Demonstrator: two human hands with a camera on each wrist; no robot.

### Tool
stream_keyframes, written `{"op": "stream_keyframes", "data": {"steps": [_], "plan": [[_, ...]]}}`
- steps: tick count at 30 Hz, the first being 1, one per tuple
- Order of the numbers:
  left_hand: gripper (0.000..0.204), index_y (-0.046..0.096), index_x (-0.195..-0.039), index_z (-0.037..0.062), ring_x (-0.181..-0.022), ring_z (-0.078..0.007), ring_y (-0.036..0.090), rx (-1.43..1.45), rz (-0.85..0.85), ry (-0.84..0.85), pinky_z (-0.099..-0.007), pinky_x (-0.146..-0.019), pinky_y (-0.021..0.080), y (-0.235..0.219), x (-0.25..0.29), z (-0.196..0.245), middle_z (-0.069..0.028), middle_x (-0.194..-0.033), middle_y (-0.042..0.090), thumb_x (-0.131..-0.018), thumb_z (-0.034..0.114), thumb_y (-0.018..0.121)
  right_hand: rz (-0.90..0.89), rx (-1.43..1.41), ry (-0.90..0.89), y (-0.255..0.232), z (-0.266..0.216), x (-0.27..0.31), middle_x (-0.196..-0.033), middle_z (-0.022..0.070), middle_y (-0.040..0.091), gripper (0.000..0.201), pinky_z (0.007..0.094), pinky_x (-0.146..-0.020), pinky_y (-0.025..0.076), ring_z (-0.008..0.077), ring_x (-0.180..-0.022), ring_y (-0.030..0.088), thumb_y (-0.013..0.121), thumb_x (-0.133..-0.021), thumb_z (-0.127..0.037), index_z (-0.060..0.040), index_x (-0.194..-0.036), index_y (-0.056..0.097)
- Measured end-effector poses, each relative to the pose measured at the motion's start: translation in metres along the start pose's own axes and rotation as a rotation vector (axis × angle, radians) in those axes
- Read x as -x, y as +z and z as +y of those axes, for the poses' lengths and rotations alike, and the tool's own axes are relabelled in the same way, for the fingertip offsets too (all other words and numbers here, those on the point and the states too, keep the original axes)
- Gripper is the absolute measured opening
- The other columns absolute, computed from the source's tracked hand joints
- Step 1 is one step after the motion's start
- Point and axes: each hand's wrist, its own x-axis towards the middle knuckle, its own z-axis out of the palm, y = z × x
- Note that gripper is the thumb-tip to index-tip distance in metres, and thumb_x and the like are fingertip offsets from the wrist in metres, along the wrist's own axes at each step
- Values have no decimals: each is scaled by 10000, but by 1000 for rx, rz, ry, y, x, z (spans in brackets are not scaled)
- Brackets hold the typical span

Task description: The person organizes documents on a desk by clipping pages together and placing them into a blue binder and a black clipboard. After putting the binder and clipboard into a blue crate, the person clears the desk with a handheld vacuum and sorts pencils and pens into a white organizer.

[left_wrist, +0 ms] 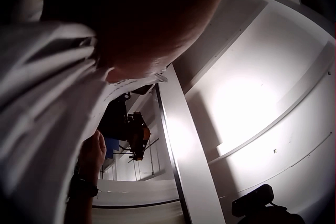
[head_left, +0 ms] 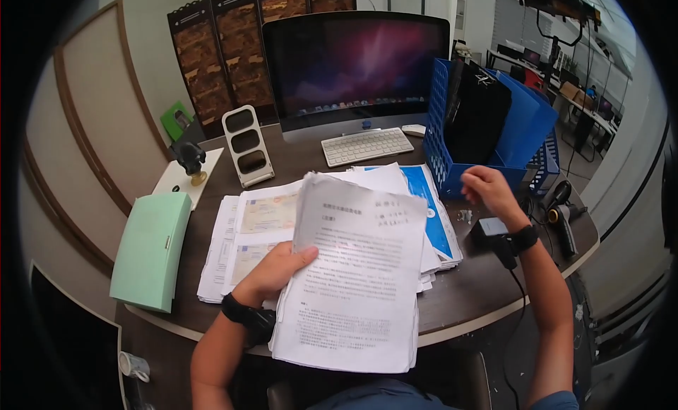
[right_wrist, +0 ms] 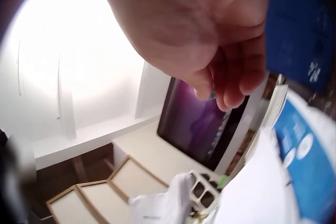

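A thick stack of printed sheets is held up over the desk's front edge by my left hand, its thumb on top at the left side. In the left wrist view the sheets bend beside the left hand. My right hand is raised right of the stack, apart from it, fingers curled with nothing visible in them. The right wrist view shows this hand with bent fingers. Beneath the held stack lie more papers and a blue-and-white booklet.
A green folder case stands at the left. Behind are a white three-slot holder, a monitor and a keyboard. Blue file holders stand back right; a small grey box and a black-and-orange tool lie nearer.
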Motion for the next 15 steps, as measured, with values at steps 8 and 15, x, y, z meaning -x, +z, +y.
{"op": "stream_keyframes", "data": {"steps": [8,15], "plan": [[463,426,-1305,-98,-1023,-228,631,283,113,93,-319,-860,536,-5,-23,0,-186,-1209,579,-990,237,488,120,390,-146,5,18,20,-830,69,640,291,225,-523,473,95,-642,604,585,-939,-244,10,-1082,587],[497,397,-1337,-90,-1098,-232,601,312,88,135,-335,-918,513,-4,-34,1,-185,-1256,557,-1018,291,418,-334,-65,50,117,-6,44,-828,46,630,319,227,-571,461,70,-691,575,551,-967,-270,36,-1051,591]]}}
